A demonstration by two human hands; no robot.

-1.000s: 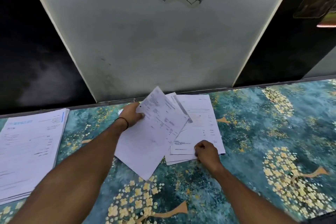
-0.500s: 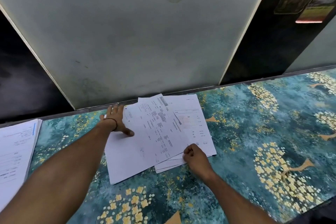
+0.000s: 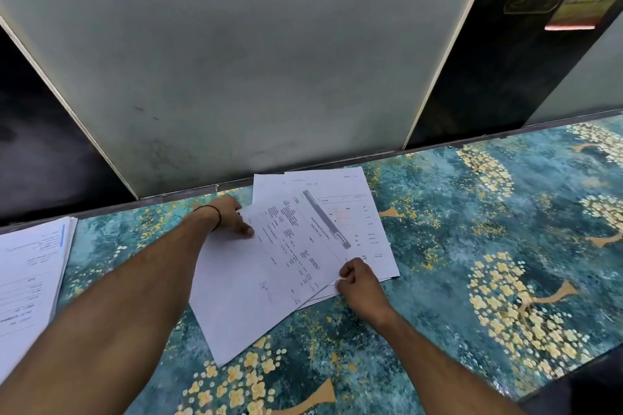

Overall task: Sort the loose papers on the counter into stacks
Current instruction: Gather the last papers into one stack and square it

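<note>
A loose pile of printed white sheets (image 3: 357, 199) lies on the teal counter (image 3: 472, 239) near the back wall. A tilted printed top sheet (image 3: 269, 283) lies across the pile, with its near corner hanging over the counter pattern. My left hand (image 3: 229, 216), with a dark band at the wrist, holds that sheet's far left edge; the thumb is on top and the fingers are hidden behind the paper. My right hand (image 3: 360, 280) has curled fingers and pinches the near right corner of the top sheets. A separate paper stack (image 3: 30, 276) lies at the far left.
A pale wall panel (image 3: 236, 77) with a line drawing rises straight behind the counter, with dark panels on both sides. The counter's gold flower pattern runs out to the right. Its front edge cuts across the lower right corner.
The top sheet, held up at an angle a second ago, now lies flat across the pile. My left hand has shifted to its far left edge. My right hand stays at the near corner.
</note>
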